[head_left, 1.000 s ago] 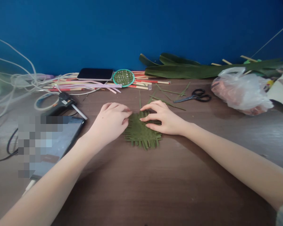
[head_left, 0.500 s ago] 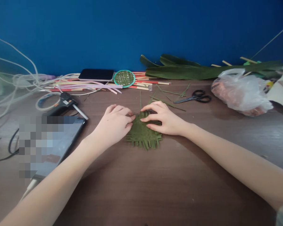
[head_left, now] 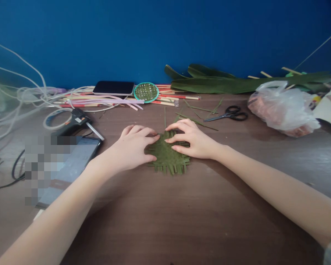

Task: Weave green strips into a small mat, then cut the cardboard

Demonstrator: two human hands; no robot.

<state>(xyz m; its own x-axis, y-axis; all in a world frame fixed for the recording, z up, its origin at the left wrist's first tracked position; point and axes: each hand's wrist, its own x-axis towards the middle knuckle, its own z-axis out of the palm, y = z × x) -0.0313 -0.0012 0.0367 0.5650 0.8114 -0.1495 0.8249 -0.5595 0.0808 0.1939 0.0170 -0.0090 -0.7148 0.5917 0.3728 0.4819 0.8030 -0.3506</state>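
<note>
A mat woven from green leaf strips lies flat on the table, with loose strip ends fringing its near and side edges. At its left edge is my left hand, thumb and fingers apart, fingertips on or just over the weave. My right hand rests its spread fingertips on the upper right of the mat, covering part of that side. One narrow leaf strip sticks up from the far edge, between the hands. Neither hand is closed around anything.
Black scissors and loose leaf strips lie beyond my right hand. A plastic bag sits at right, long leaves along the wall. At left are a glue gun, a propped tablet and cables. A green-rimmed woven disc lies behind.
My left thumb has moved away from the left index finger, so that hand is spread wider. My right hand stays in place on the mat.
</note>
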